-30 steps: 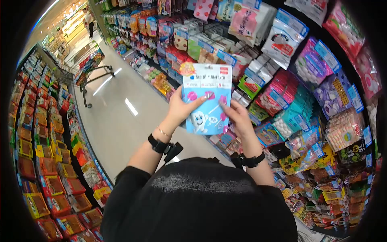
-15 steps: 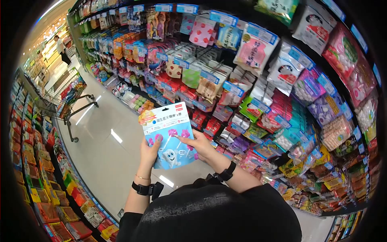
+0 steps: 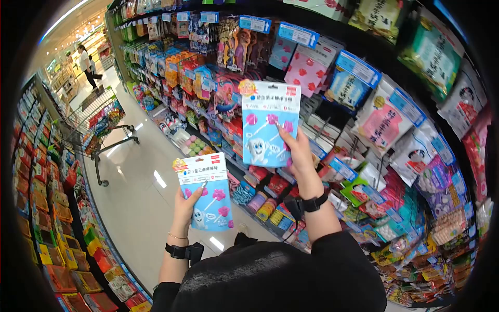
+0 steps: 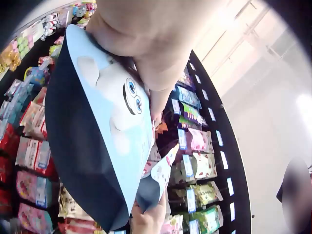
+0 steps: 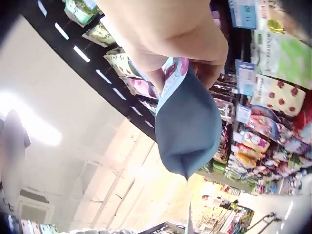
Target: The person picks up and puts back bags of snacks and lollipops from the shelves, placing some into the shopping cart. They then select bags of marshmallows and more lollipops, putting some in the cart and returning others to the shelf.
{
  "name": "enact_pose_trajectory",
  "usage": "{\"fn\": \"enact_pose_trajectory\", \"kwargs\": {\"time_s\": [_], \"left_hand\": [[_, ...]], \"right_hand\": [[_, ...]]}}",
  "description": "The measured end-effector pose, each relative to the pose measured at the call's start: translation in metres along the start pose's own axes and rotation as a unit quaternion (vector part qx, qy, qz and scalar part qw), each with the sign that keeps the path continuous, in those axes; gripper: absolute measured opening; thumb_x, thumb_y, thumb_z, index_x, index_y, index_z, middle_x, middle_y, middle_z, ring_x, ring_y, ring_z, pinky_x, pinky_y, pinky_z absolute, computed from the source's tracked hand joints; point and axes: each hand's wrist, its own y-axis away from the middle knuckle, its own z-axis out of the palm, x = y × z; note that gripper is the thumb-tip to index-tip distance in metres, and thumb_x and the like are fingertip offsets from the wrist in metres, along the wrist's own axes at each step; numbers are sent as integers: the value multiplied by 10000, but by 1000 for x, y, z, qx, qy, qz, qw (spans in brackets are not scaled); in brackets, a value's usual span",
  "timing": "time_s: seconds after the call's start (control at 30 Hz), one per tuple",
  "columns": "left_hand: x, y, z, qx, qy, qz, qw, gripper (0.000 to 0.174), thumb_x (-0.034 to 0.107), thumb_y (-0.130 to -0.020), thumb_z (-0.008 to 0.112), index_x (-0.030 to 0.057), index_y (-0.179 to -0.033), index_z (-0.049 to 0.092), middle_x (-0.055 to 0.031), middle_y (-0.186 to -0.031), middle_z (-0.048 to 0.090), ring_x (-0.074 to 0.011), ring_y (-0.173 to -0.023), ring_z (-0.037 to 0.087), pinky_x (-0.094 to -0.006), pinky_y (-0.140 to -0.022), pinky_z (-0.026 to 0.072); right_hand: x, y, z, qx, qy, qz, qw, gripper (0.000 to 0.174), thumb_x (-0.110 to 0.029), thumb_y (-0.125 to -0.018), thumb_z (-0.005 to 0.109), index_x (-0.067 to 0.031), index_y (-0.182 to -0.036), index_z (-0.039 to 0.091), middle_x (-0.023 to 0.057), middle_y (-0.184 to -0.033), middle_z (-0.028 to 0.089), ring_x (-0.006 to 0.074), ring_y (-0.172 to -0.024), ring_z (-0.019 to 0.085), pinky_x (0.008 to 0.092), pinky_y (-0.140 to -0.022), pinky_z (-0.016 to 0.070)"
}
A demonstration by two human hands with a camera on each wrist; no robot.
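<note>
Fingers (image 3: 288, 139) of the right hand (image 3: 300, 158) are clamped on the lower edge of the raised packet (image 3: 267, 125). This is a pale blue pouch printed with a cartoon tooth and pink lollipops, held upright, high up and just in front of the hanging display (image 3: 364, 122). In the right wrist view the raised packet (image 5: 187, 122) is pinched at its base between thumb and fingers. The left hand (image 3: 183, 208) grips the lower packet (image 3: 204, 190), of the same design, with one digit on its front face and the rest behind. It sits lower and to the left, over the aisle floor (image 3: 140, 171). In the left wrist view the lower packet (image 4: 105, 122) lies close against the palm. The two packets are apart, not touching. Step in hand, as judged: one pouch is held in each hand, the upper one presented to the pegs of the display. A next move with the upper pouch would call for lining its top edge up with a free peg while the pinch at the base keeps it upright. Whether the pouch has a hang hole cannot be told. A shopping cart (image 3: 99, 127) stands well apart, further down the aisle.
</note>
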Motion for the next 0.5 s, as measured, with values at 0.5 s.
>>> {"fn": "enact_pose_trajectory", "kwargs": {"time_s": [0.5], "left_hand": [[31,-160,-67,42,-46,28,998,370,77,-814,620,-37,-1139,483,-106,-1071,589,-154,-922,584,-290,-811,471]], "right_hand": [[17,-207,63,70,164,-275,945,275,-177,-800,678,-2,-997,601,59,-897,656,86,-789,577,248,-727,453]]}}
